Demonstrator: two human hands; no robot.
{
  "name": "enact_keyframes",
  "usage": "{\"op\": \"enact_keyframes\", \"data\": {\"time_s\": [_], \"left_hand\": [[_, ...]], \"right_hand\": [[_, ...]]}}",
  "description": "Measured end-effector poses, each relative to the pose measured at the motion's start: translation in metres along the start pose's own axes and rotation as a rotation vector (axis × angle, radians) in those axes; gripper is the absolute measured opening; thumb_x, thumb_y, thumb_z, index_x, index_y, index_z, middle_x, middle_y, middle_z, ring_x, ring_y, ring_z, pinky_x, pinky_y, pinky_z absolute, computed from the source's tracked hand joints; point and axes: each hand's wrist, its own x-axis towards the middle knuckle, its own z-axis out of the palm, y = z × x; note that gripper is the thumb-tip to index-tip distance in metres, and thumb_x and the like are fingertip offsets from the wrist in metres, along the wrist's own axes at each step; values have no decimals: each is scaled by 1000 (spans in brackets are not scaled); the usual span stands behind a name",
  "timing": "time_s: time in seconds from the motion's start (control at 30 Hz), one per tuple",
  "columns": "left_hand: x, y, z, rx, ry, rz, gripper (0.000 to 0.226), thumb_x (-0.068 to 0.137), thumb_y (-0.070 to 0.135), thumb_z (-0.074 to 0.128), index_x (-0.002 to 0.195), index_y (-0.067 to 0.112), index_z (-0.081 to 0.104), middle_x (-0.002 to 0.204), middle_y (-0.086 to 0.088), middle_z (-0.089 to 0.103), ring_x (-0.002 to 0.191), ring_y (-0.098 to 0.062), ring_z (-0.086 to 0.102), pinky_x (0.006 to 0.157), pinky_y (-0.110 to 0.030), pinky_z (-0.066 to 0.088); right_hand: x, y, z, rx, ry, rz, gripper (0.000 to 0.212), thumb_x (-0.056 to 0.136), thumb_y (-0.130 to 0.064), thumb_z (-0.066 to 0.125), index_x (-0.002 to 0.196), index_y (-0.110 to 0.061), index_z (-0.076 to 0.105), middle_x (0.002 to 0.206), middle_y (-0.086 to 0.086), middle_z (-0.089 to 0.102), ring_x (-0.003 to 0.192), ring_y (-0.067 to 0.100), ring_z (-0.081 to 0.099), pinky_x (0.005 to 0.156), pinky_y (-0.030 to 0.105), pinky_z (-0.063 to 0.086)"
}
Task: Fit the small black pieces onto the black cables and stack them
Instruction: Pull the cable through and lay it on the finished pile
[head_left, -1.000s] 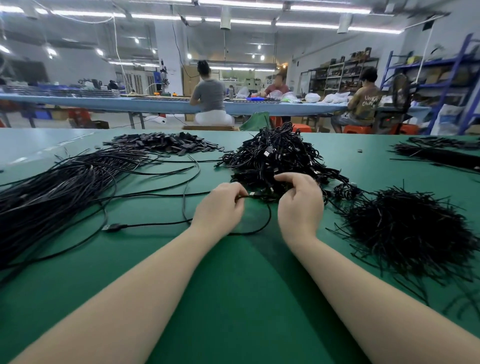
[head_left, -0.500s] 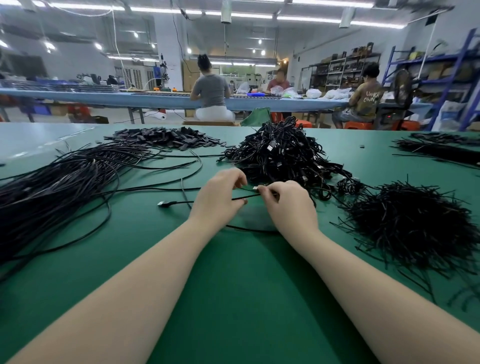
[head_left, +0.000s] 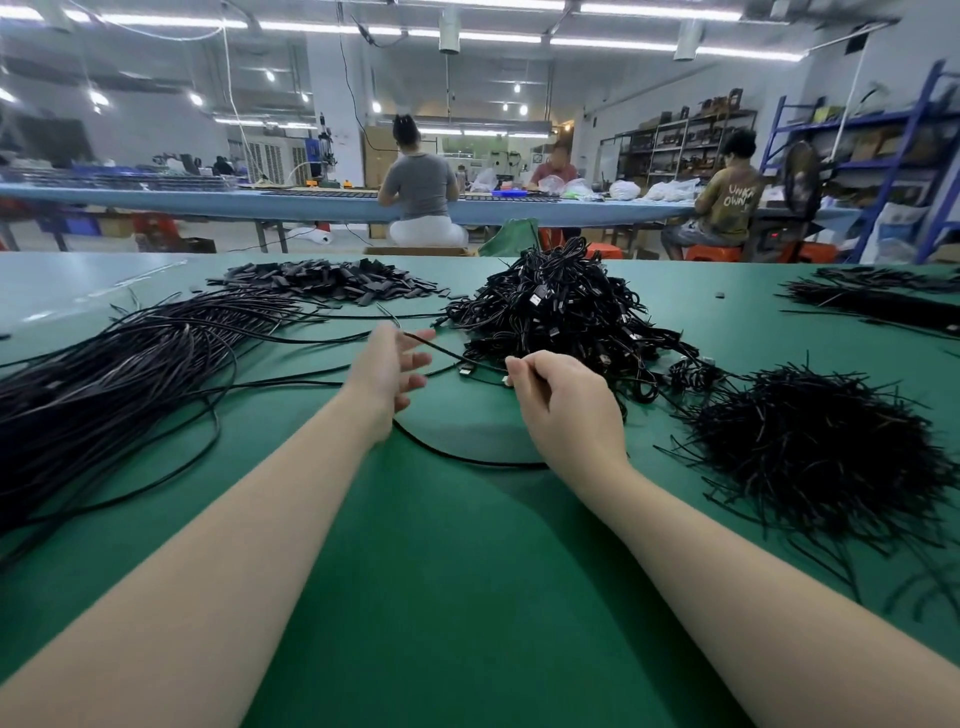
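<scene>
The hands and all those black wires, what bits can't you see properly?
- Right hand, head view: its curled fingers hide what they pinch.
- Left hand: blurred, so its touch on the cable is unclear.
- Small black pieces: too far and small to tell shapes.
- Long cable bundle: cut off by the left edge.
- Heap of coiled cables: tangled, no single cable traceable.

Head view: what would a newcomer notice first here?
First, the two bare hands at the centre of the green table: the left hand is open, while the right hand pinches a black cable. Then the black heaps: a tangled cable pile behind the hands, long cables at left, a bristly heap at right.
</scene>
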Motion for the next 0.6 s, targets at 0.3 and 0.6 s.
{"op": "enact_keyframes", "data": {"time_s": [0.3,0.6], "left_hand": [[-5,40,-31,-750,-92,47,39,102,34,34,68,23,51,58,9,56,55,-9,60,63,-22,45],[-34,63,-21,160,-807,-172,46,90,40,46,58,18,70,51,4,62,35,-7,48,38,-16,32]], "right_hand": [[0,8,8,24,-379,39,32,97,-44,45,77,-27,63,52,-21,52,44,0,43,46,24,26],[8,18,7,360,-206,268,51,85,-50,64,51,-19,42,38,-14,35,40,4,32,43,16,26]]}}
